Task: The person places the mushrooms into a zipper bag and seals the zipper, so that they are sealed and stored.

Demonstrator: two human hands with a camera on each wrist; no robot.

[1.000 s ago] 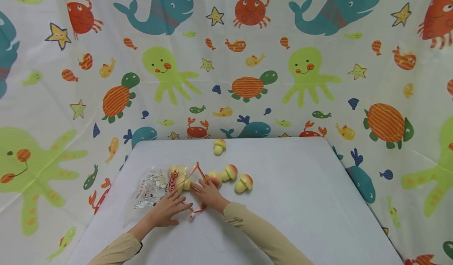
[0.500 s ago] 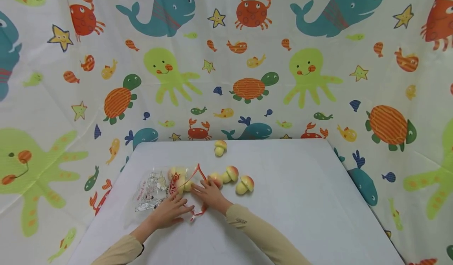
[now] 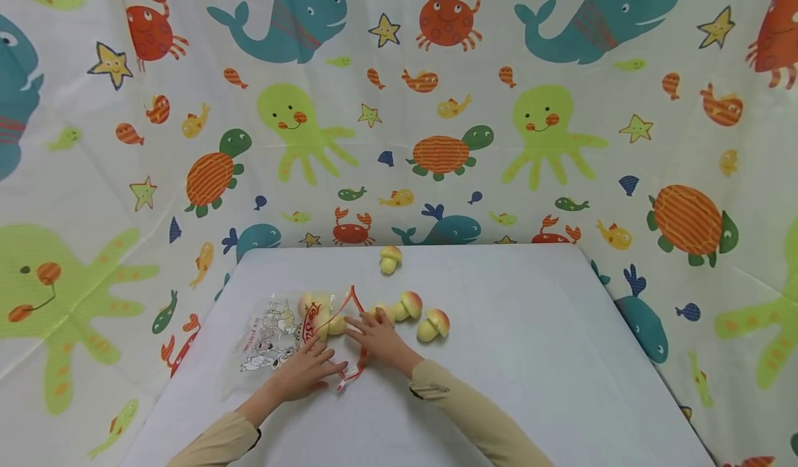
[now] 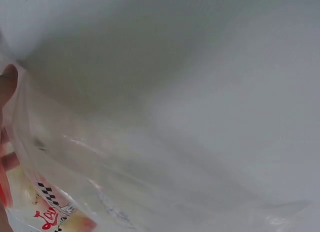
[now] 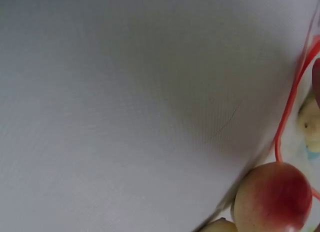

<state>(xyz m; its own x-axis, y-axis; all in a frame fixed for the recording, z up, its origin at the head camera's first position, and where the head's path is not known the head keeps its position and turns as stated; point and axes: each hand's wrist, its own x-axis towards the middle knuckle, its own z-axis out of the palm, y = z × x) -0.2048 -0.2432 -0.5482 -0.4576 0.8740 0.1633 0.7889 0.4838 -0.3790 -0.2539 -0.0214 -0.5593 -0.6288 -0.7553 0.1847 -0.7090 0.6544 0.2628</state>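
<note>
— What is the left hand [image 3: 303,373] doing?
— It lies flat on the clear printed plastic bag [image 3: 268,335], fingers straight and spread, pressing the near side of the mouth down on the pale grey worktop [image 3: 530,356].

— And the right hand [image 3: 379,340]?
— Its fingers are loosely stretched over a small yellow-and-red toy mushroom [image 3: 382,311] just outside the bag's mouth; whether they actually grip it I cannot tell. The bag's thin red drawstring [image 3: 351,299] stands up in a peak between the two hands and loops back under the right wrist.

— What is in the bag?
— At least two more toy mushrooms [image 3: 324,318] sit just inside the opening, behind the red lettering.

— And further out?
— Two more mushrooms lie just right of the right hand, one [image 3: 408,305] beside the fingers and one [image 3: 433,324] next to it. A lone mushroom [image 3: 389,259] stands near the far edge, well apart. A sea-creature patterned curtain [image 3: 436,107] surrounds the worktop.
</note>
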